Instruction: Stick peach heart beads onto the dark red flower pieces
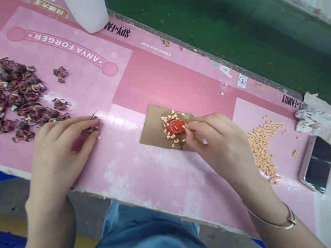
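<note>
My left hand (62,140) pinches a small dark purple figure (92,128) between thumb and fingertips, just right of a pile of similar dark purple figures (14,91). A tiny peach-coloured piece shows at its fingertips. My right hand (218,142) is closed, thumb against forefinger, on a tiny peach-coloured piece (184,126). Its fingertips are at the edge of a glossy red blob (174,126) on a brown card (152,128). Several loose peach pieces (170,135) lie around the blob in a wet-looking patch.
A heap of peach-coloured pieces (263,148) lies to the right. Beyond it are a phone (318,164) and crumpled white paper (313,119). A white, bottle-like object (83,1) stands at the back left. The pink printed table (149,176) ends at a near edge by my body.
</note>
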The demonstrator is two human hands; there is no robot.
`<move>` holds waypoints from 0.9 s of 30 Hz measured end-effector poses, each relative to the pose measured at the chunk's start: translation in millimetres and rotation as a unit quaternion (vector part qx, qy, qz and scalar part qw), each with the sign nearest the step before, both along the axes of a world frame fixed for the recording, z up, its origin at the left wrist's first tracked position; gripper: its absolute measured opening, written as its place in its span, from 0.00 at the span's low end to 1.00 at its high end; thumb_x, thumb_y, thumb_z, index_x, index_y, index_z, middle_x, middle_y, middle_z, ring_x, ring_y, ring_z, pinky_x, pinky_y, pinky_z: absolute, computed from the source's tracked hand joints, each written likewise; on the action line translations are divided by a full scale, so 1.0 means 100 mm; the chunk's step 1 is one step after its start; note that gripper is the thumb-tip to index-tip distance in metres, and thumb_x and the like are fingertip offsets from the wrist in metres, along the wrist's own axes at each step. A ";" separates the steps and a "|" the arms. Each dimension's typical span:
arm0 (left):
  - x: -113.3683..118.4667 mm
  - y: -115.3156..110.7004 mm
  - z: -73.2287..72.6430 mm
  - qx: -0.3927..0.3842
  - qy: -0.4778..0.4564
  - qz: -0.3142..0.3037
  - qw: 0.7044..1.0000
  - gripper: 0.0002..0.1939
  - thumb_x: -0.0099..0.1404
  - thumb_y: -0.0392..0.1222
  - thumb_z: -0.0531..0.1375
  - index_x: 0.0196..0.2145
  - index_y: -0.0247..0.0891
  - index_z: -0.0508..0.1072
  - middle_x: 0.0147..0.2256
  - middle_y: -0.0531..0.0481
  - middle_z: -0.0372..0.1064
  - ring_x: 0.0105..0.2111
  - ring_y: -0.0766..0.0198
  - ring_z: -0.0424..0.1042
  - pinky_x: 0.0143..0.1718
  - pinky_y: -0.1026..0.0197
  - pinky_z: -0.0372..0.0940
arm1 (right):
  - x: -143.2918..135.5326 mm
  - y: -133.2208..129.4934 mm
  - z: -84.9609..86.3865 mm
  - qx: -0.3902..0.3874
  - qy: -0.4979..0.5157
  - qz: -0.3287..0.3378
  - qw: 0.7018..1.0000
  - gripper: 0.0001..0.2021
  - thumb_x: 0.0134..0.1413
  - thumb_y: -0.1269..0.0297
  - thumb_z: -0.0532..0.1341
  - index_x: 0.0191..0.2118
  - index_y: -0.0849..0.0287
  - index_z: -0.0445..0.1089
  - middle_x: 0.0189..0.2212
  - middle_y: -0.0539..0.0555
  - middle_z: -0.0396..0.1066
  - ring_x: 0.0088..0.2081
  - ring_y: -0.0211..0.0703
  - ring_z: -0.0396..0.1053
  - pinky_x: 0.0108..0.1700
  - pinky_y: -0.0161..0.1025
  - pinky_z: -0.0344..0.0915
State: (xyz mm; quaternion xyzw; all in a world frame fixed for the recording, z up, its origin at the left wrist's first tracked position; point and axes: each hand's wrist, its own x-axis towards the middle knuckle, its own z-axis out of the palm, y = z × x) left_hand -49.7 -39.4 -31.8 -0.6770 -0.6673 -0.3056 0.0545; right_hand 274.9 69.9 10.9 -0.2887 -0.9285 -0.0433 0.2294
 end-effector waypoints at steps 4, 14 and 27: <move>0.05 -0.01 0.03 0.005 -0.012 0.040 0.999 0.10 0.67 0.46 0.71 0.46 0.46 0.84 0.43 0.49 0.85 0.42 0.48 0.80 0.52 0.44 0.69 | -0.01 -0.01 0.02 -0.014 0.008 -0.011 1.000 0.12 0.67 0.75 0.60 0.33 0.53 0.70 0.31 0.51 0.78 0.31 0.43 0.72 0.33 0.41 0.70; 0.60 -0.26 0.09 0.052 -0.298 0.060 0.951 0.11 0.71 0.34 0.69 0.50 0.44 0.84 0.42 0.53 0.84 0.37 0.64 0.84 0.42 0.63 0.80 | 0.06 -0.31 0.21 -0.077 0.120 -0.036 0.989 0.11 0.65 0.76 0.64 0.39 0.49 0.70 0.32 0.48 0.79 0.33 0.43 0.78 0.33 0.40 0.73; 1.40 -0.26 0.30 -0.148 -0.583 -0.179 0.779 0.07 0.74 0.43 0.67 0.38 0.40 0.82 0.33 0.49 0.76 0.24 0.68 0.76 0.26 0.67 0.79 | 0.09 -1.05 0.21 -0.269 0.342 -0.064 0.898 0.10 0.61 0.78 0.64 0.39 0.53 0.74 0.29 0.50 0.78 0.27 0.39 0.76 0.27 0.34 0.75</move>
